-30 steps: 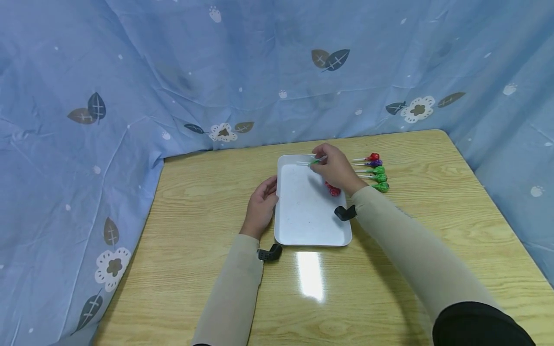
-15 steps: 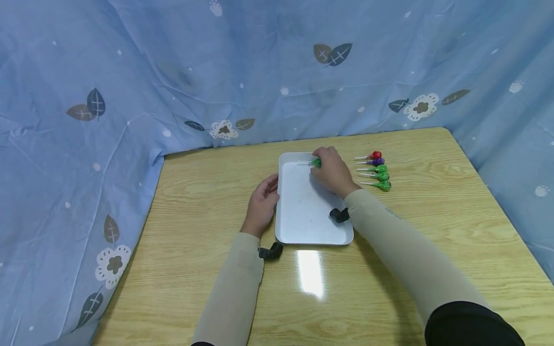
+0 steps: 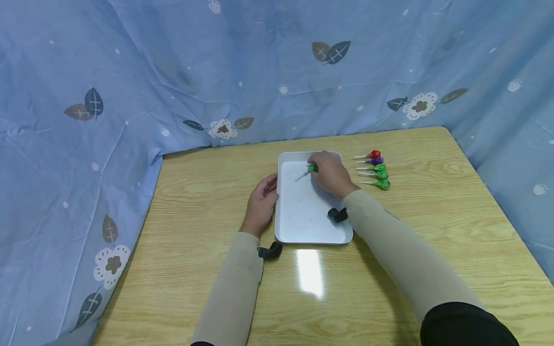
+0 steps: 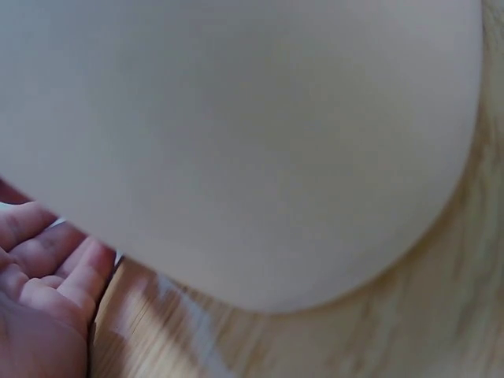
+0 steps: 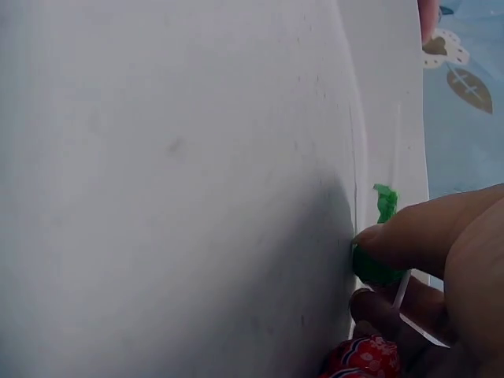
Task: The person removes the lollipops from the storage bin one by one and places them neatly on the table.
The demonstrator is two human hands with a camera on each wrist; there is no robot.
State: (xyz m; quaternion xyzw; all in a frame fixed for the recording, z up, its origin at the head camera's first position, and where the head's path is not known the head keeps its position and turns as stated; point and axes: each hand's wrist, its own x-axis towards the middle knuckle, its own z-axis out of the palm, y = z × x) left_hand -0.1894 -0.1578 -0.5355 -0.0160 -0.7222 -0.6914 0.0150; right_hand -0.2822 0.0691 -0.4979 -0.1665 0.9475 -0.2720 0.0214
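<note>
My right hand [image 3: 330,174] pinches a green-wrapped lollipop [image 3: 312,167] over the far part of a white rectangular tray [image 3: 309,211]. Its white stick slants toward the tray's left side. In the right wrist view, thumb and fingers close around the green wrapper [image 5: 378,266]. A red-wrapped lollipop [image 5: 365,359] shows just below those fingers; the hand hides it in the head view. My left hand [image 3: 261,204] lies against the tray's left side, thumb and fingers outside the rim. In the left wrist view its relaxed fingers [image 4: 47,252] are partly covered by the tray.
To the right of the tray several lollipops lie in a row on the wooden table [image 3: 203,206]: a red one [image 3: 374,154], a purple one [image 3: 377,161] and green ones [image 3: 383,184]. A blue patterned cloth [image 3: 259,72] hangs behind the table and at its sides.
The green lollipop's stick has swung from pointing left to slanting toward the near left. My right hand has moved slightly nearer and covers the red lollipops seen earlier. My left hand stays put.
</note>
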